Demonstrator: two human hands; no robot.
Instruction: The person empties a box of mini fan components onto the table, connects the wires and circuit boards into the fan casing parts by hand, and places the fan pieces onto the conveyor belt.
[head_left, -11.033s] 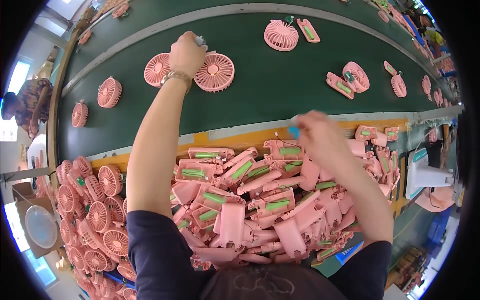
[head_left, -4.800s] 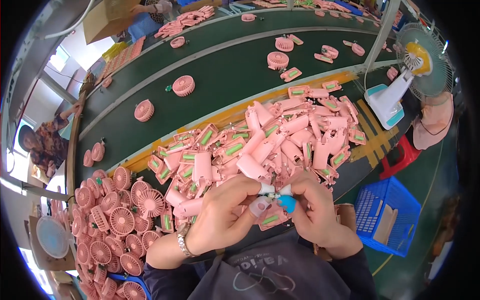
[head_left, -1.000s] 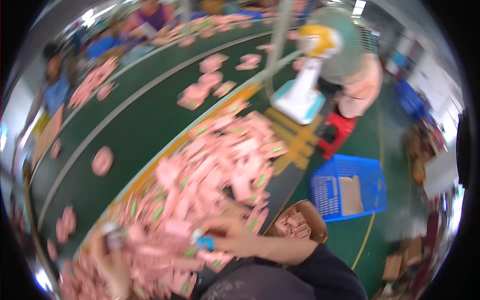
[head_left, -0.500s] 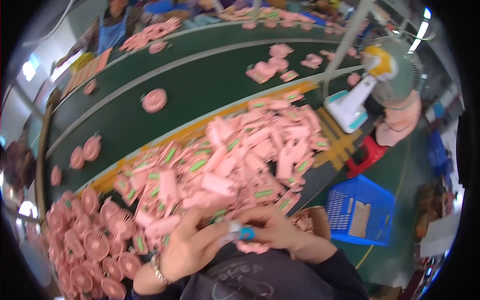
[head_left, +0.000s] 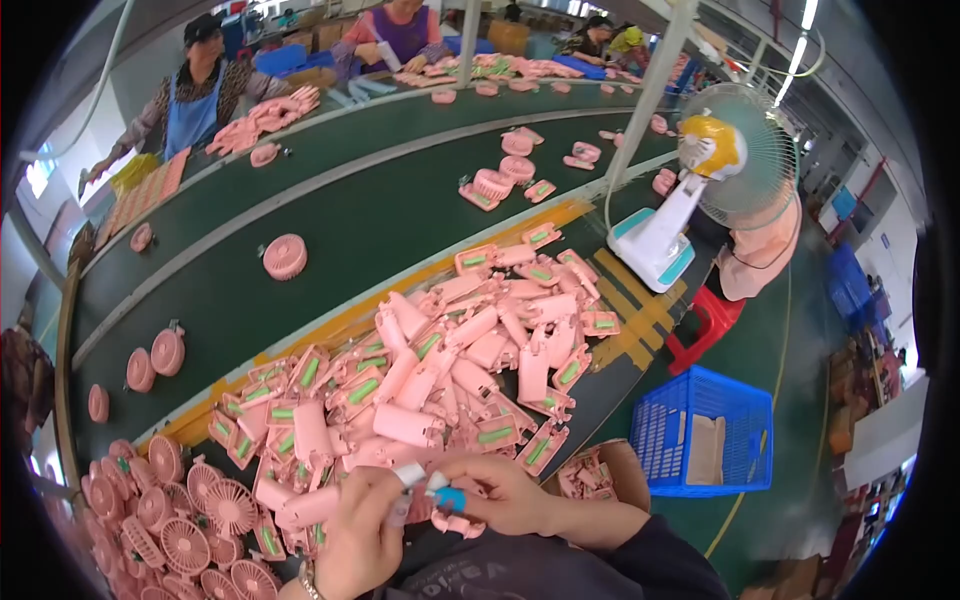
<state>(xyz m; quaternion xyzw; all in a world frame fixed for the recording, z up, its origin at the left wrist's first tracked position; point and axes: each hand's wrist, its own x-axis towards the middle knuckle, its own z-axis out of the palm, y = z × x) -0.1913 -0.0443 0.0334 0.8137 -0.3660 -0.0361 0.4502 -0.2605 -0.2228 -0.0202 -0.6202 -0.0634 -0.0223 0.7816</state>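
Note:
My left hand (head_left: 362,525) and my right hand (head_left: 500,495) meet close to my body, fingers bent around a small pink plastic part (head_left: 458,523). Most of that part is covered by the fingers. White wrapping (head_left: 408,474) shows at a left fingertip, and a blue band (head_left: 450,499) sits on a right finger. Just beyond my hands spreads a heap of pink plastic housings (head_left: 408,424), several with green strips inside. Round pink fan heads (head_left: 186,545) with slatted grilles are piled left of my left forearm.
A green conveyor belt (head_left: 350,235) carries scattered pink parts. A standing fan (head_left: 655,245) is at the right, with a red stool (head_left: 708,325), a blue crate (head_left: 640,450) and a carton (head_left: 625,470) of pink pieces nearby. Co-workers (head_left: 198,95) sit across the belt.
The view has shifted, so the heap and the belt sit differently in it, and the blur has gone. My hands stay together at the pink part, with the left fingers drawn slightly apart from the right ones.

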